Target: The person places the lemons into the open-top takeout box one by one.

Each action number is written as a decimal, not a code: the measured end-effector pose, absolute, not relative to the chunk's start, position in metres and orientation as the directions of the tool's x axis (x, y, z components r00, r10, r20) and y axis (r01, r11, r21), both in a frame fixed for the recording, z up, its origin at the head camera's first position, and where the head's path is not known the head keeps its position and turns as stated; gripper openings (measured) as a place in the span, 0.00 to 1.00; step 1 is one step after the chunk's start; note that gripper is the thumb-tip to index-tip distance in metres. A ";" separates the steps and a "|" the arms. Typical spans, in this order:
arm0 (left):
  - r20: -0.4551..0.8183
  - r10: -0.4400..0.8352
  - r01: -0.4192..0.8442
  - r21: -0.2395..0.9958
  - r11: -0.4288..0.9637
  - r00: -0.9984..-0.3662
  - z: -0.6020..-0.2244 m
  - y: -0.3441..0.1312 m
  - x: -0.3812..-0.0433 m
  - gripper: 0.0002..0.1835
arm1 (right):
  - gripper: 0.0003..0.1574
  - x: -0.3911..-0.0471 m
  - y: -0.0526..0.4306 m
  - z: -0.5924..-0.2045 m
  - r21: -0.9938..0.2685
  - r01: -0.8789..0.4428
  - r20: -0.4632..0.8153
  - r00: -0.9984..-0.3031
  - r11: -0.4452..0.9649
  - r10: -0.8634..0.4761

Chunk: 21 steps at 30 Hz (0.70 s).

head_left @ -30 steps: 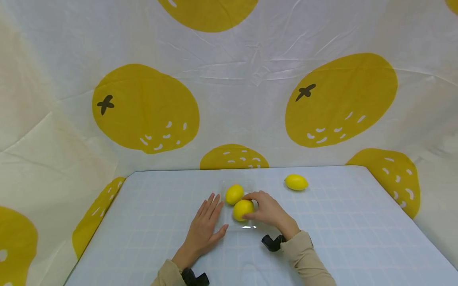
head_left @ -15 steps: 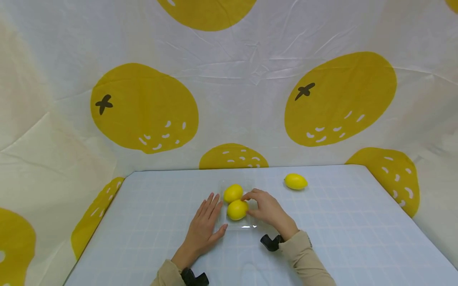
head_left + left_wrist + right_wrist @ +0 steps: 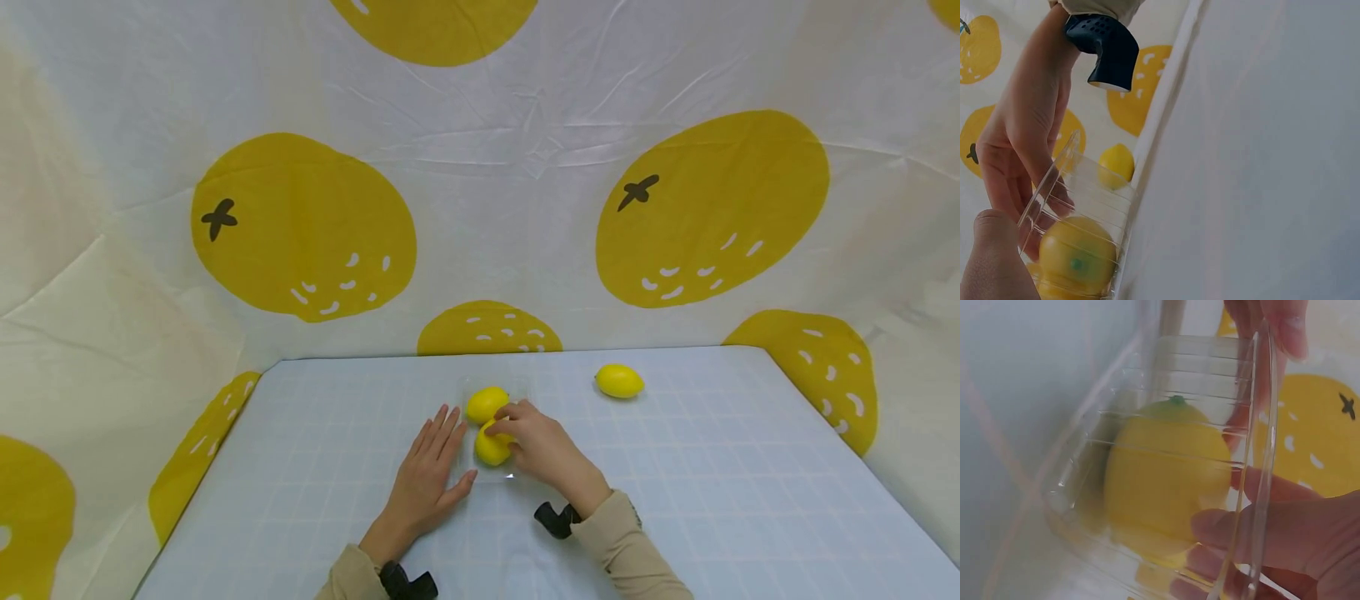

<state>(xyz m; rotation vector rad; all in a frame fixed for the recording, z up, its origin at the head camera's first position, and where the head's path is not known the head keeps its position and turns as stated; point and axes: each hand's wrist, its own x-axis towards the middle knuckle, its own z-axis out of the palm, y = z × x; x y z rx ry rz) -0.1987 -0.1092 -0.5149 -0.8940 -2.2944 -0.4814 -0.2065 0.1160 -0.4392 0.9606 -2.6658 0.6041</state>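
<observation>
Clear tray [image 3: 1204, 367], two lemons [image 3: 490, 451], right hand [image 3: 547, 448] holding nearer one

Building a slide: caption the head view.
Right hand holding a lemon in a clear tray, left hand alongside, another lemon farther right.

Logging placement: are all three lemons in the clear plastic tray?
No, the head view shows one lemon on the table, apart from the clear plastic tray that holds the other two lemons.
</observation>
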 end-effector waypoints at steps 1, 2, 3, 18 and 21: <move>0.665 0.476 0.703 0.105 0.703 -0.576 -0.515 -0.109 -0.199 0.36 | 0.19 -0.206 0.116 -0.439 -0.295 -0.651 0.350 -0.755 0.700 -0.555; 0.666 0.476 0.703 0.104 0.703 -0.575 -0.515 -0.109 -0.199 0.36 | 0.19 -0.206 0.115 -0.439 -0.297 -0.648 0.338 -0.758 0.701 -0.558; 0.666 0.476 0.704 0.104 0.703 -0.574 -0.515 -0.109 -0.199 0.36 | 0.18 -0.206 0.115 -0.439 -0.299 -0.647 0.325 -0.760 0.701 -0.563; 0.674 0.478 0.708 0.095 0.700 -0.563 -0.516 -0.109 -0.200 0.37 | 0.21 -0.204 0.107 -0.447 -0.381 -0.597 0.360 -0.799 0.706 -0.482; 0.674 0.478 0.708 0.095 0.700 -0.563 -0.517 -0.109 -0.200 0.37 | 0.20 -0.204 0.105 -0.449 -0.387 -0.577 0.360 -0.813 0.719 -0.458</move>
